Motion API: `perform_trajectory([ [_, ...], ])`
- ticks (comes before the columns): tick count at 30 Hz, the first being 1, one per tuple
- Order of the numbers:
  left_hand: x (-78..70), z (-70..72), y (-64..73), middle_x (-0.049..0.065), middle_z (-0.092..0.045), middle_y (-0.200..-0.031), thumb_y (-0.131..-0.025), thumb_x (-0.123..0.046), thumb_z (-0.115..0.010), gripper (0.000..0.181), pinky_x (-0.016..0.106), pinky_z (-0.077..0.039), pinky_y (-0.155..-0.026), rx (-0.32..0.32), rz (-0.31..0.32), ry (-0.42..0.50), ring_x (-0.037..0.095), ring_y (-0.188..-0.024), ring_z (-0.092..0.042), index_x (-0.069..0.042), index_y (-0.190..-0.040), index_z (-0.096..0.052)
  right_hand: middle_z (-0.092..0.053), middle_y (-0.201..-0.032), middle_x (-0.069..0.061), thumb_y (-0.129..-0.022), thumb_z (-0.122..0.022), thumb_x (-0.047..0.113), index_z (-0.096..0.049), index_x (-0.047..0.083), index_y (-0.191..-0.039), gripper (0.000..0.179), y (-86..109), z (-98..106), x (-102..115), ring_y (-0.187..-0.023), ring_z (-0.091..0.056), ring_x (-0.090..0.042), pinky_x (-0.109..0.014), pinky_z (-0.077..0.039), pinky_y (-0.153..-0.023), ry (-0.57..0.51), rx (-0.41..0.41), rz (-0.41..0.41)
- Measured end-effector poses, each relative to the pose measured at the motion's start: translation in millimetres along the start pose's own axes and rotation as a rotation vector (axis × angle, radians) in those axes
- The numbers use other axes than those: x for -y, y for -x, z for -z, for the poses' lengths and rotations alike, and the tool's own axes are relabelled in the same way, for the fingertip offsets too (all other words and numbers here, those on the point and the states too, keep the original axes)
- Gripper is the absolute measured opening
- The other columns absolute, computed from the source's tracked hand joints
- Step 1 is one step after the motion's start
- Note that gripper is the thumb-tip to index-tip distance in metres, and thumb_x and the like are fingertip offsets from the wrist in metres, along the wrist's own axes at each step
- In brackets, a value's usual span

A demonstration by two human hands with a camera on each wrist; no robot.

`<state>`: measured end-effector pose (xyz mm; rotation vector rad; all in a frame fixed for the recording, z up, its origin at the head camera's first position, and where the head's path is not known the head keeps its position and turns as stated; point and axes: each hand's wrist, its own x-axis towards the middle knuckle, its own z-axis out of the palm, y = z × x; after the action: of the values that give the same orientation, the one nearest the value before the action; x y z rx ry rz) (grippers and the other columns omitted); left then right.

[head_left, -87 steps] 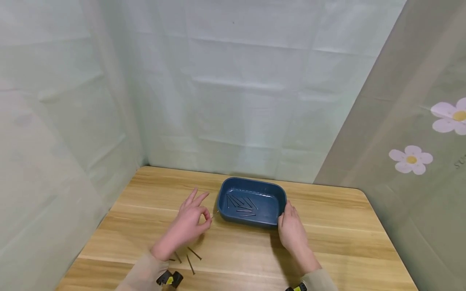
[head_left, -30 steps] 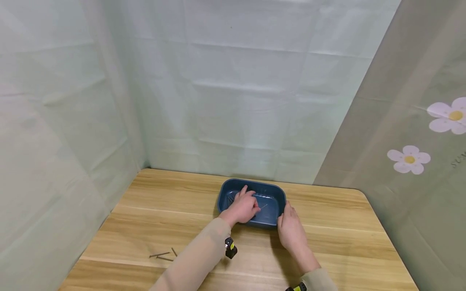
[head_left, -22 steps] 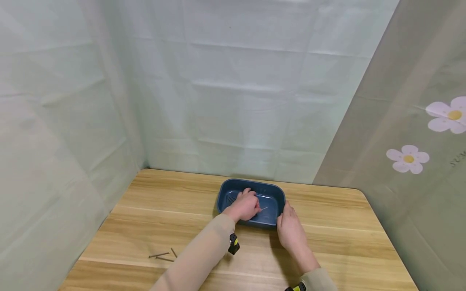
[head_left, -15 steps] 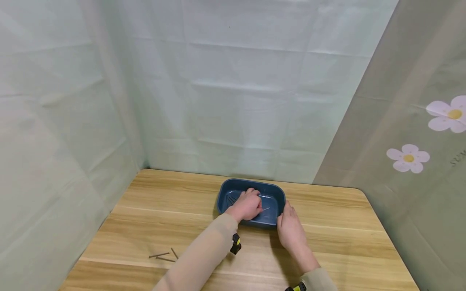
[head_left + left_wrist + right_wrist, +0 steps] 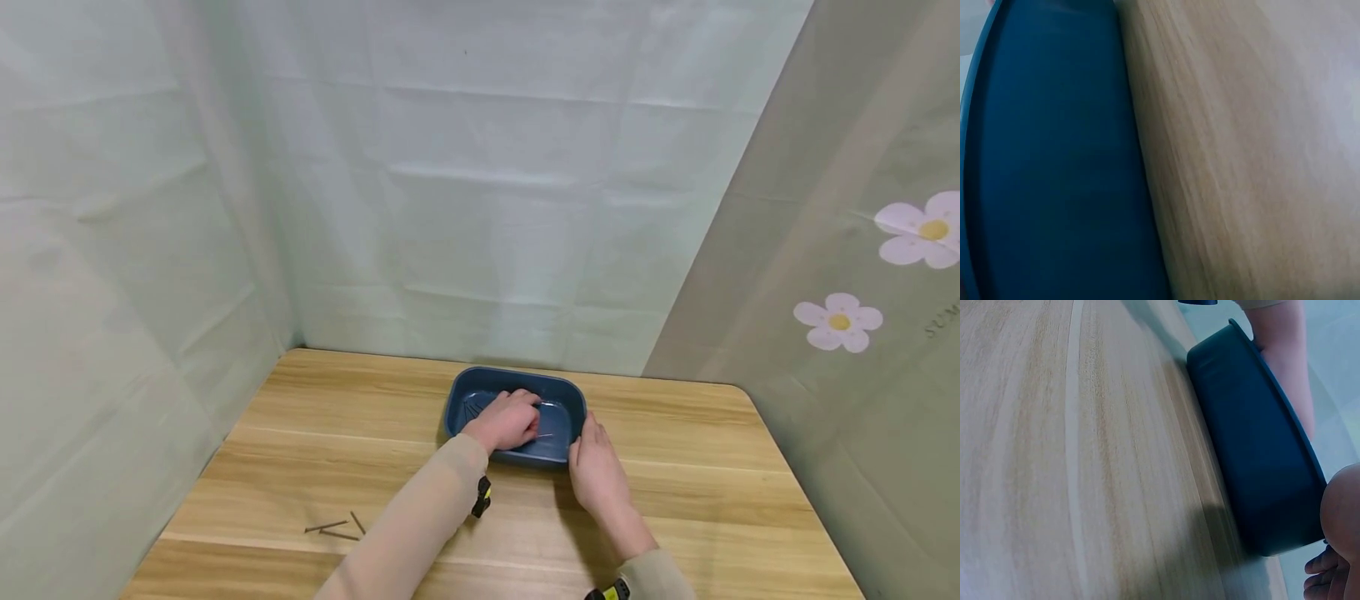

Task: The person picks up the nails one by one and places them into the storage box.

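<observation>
A blue rectangular dish (image 5: 457, 427) stands near the back of the table, with several dark nails (image 5: 471, 410) at its left end. My left hand (image 5: 512, 418) reaches down inside it, fingers bent. From the fingertips a thin nail (image 5: 545, 435) juts to the right, low over the dish floor; its other end is hidden by the hand. My right hand (image 5: 597, 471) holds the dish's right end, thumb at the front corner and fingers along the side. In the right wrist view the dish wall (image 5: 1260, 450) shows beside the thumb (image 5: 1341, 512).
Several loose nails (image 5: 330, 527) lie on the wooden table (image 5: 712, 500) at the front left, close to the left sleeve (image 5: 420, 521). Pale curtains (image 5: 480, 208) hang right behind the table's back edge and along both sides.
My left hand has carried the nail from left of the dish into it, then shifted slightly right with fingers more bent. The right hand stays at the dish's end.
</observation>
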<state>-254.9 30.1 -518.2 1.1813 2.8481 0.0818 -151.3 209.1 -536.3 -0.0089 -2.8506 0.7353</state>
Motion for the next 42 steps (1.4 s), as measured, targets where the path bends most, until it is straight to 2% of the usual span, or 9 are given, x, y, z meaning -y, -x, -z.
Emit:
perform_trajectory([
  [10,-3.2,-4.0,-2.2,0.000,-0.063,-0.149,-0.102,-0.034,-0.075,0.026,0.044,-0.047,-0.113,-0.003,0.042,0.003,0.021,-0.139,-0.053,-0.025,-0.079,-0.067,-0.049,-0.152,-0.039,-0.109,-0.044,0.011,-0.034,-0.018,-0.155,0.055,-0.6,2.6,1.9,-0.143,-0.049,-0.049,-0.059,-0.041,-0.118,0.010,0.003,-0.003],
  [19,-4.3,-7.7,-5.9,-0.001,-0.066,-0.141,-0.101,-0.036,-0.076,0.023,0.040,-0.050,-0.104,-0.025,0.032,0.034,0.020,-0.135,-0.056,-0.026,-0.083,-0.067,-0.050,-0.150,-0.039,-0.109,-0.044,0.011,-0.034,-0.018,-0.155,0.055,2.0,6.6,0.6,-0.142,-0.050,-0.049,-0.059,-0.042,-0.117,0.023,-0.001,-0.009],
  [26,4.5,-6.1,0.3,0.000,-0.066,-0.141,-0.101,-0.038,-0.077,0.015,0.046,-0.048,-0.108,-0.029,0.078,0.141,0.023,-0.136,-0.056,-0.027,-0.092,-0.071,-0.052,-0.149,-0.038,-0.110,-0.044,0.012,-0.036,-0.017,-0.155,0.054,-1.5,1.0,2.5,-0.140,-0.052,-0.047,-0.057,-0.044,-0.116,0.023,-0.001,0.013],
  [34,10.1,3.2,7.5,0.000,-0.065,-0.141,-0.103,-0.039,-0.074,0.014,0.046,-0.047,-0.110,-0.060,0.046,0.179,0.024,-0.137,-0.054,-0.028,-0.096,-0.071,-0.051,-0.150,-0.038,-0.110,-0.044,0.012,-0.035,-0.017,-0.156,0.055,-2.7,1.3,2.5,-0.141,-0.051,-0.048,-0.058,-0.042,-0.117,0.019,-0.004,-0.015],
  [42,13.4,15.2,21.3,0.003,-0.059,-0.153,-0.104,-0.038,-0.073,0.011,0.050,-0.042,-0.117,-0.091,0.034,0.207,0.024,-0.147,-0.047,-0.028,-0.102,-0.073,-0.053,-0.147,-0.038,-0.109,-0.045,0.011,-0.037,-0.017,-0.154,0.054,-1.3,2.7,3.1,-0.139,-0.053,-0.048,-0.058,-0.044,-0.116,-0.002,-0.024,0.009],
])
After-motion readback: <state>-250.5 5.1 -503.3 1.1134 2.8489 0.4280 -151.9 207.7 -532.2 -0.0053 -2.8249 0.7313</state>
